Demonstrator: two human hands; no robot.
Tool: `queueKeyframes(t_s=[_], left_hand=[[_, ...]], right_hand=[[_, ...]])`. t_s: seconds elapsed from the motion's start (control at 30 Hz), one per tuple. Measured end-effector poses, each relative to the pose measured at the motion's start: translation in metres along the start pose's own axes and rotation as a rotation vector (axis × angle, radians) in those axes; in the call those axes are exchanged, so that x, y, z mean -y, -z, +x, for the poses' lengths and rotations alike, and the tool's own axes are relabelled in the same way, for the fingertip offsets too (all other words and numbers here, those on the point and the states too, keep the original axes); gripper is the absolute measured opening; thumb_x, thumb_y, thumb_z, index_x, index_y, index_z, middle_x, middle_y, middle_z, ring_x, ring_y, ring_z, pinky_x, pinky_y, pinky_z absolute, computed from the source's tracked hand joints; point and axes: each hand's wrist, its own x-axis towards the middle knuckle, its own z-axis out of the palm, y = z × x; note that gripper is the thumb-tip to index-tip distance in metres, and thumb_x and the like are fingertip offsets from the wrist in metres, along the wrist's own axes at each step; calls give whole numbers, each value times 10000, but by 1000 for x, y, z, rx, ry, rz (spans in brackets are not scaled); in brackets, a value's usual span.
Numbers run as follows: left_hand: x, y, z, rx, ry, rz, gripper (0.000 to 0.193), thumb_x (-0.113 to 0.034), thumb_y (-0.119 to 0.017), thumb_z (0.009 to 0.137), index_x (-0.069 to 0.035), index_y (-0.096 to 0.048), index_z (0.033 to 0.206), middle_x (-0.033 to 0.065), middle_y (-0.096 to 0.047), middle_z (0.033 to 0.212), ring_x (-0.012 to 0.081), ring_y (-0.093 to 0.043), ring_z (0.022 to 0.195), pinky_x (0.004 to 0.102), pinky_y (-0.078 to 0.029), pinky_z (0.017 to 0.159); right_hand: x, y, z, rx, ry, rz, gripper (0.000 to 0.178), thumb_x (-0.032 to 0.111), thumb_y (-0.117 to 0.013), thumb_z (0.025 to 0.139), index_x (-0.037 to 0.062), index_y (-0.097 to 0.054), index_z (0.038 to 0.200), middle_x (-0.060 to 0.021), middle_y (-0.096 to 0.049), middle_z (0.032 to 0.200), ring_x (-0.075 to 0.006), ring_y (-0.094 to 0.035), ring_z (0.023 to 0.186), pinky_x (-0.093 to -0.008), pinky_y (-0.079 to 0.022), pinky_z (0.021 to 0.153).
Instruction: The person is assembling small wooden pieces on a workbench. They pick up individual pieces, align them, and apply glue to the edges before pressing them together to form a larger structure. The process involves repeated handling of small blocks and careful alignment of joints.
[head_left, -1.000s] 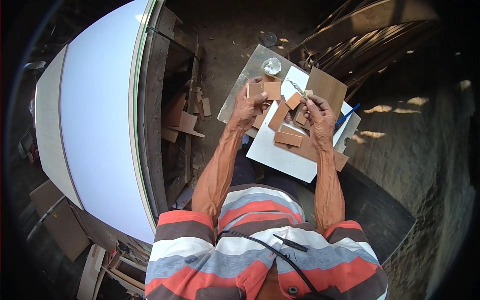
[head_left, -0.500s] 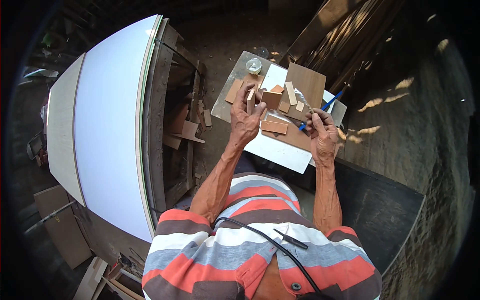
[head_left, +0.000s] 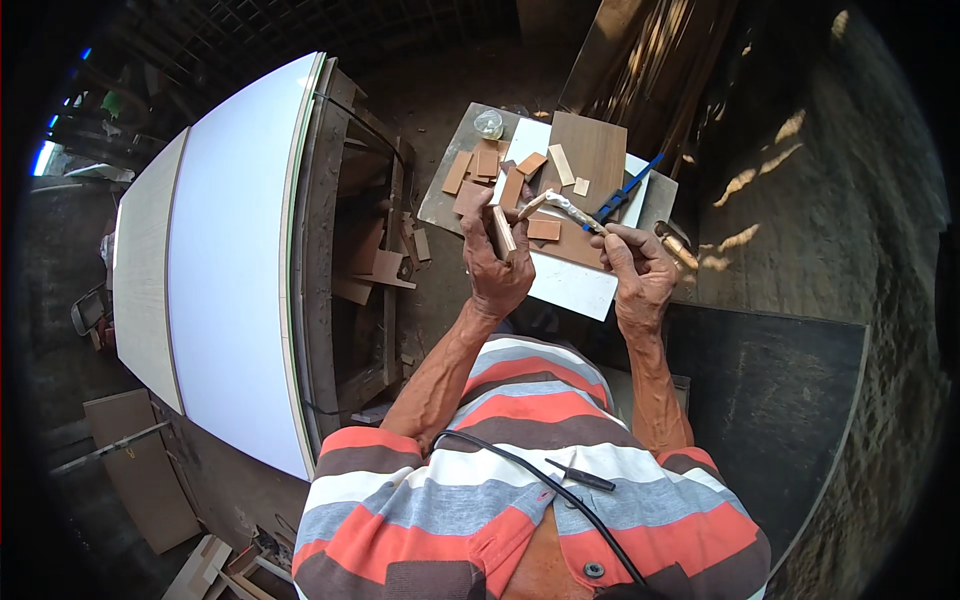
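My left hand (head_left: 498, 282) is closed around a small flat wooden block (head_left: 504, 236), its pale edge turned up. A thin stick (head_left: 578, 213) smeared with white paste is pinched in my right hand (head_left: 640, 268). The stick's pasted end reaches left, close to the block; whether it touches cannot be told. Beneath both hands lie a white board (head_left: 572, 288) and a brown wood-grain board (head_left: 592, 142). Small brown blocks, among them one (head_left: 544, 230) between my hands and another (head_left: 457, 172) at the left, lie scattered there. A clear plastic cup (head_left: 489, 124) stands at the far left corner.
A blue bar-shaped tool (head_left: 630, 188) lies on the boards' right side. Large panels (head_left: 235, 270) lean on a wooden frame with offcuts at my left. A black board (head_left: 765, 400) is at my right. Long planks (head_left: 665, 75) stand at the back.
My right hand has brought the pasted stick down and left toward the block. My left hand has lowered slightly and tilted the block. The view has shifted a little.
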Motion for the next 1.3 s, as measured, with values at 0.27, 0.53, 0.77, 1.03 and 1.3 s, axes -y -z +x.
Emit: queueKeyframes(t_s=[0.27, 0.53, 0.77, 1.03, 1.3], left_hand=[[-8, 0, 2, 20, -60, 34, 510, 58, -594, 879, 30, -369, 1336, 73, -547, 902, 130, -561, 776, 265, -460, 692], [-9, -2, 6, 26, -96, 5, 508, 54, -593, 886, 23, -364, 1338, 72, -554, 890, 130, -570, 775, 256, -470, 695], [-13, -9, 5, 47, -123, -17, 500, 50, -593, 888, 23, -369, 1334, 72, -556, 890, 129, -574, 776, 253, -475, 696], [-16, -18, 5, 59, -153, 6, 496, 37, -613, 881, 27, -386, 1322, 72, -558, 886, 138, -578, 764, 276, -477, 674], [-11, -24, 0, 58, -119, 26, 498, 45, -612, 878, 34, -393, 1325, 70, -556, 888, 136, -570, 759, 270, -476, 672]], right_hand=[[-1, -4, -7, -13, 1, 0, 119, 69, -634, 931, 3, -666, 1025, -66, -720, 853, -52, -612, 724, -189, -476, 648], [0, -5, -6, -84, 19, -68, 117, 67, -639, 925, -8, -671, 1010, -69, -721, 842, -63, -636, 744, -194, -487, 649], [-5, 6, -4, -184, 35, -149, 125, 72, -642, 921, -19, -671, 1002, -74, -722, 848, -87, -664, 785, -200, -504, 682], [-3, 15, -7, -163, 46, -138, 123, 69, -643, 919, -20, -674, 998, -83, -722, 847, -108, -679, 794, -218, -523, 701], [13, 8, -25, -87, 75, -93, 131, 58, -645, 916, -22, -674, 1015, -92, -725, 867, -121, -686, 816, -226, -533, 731]])
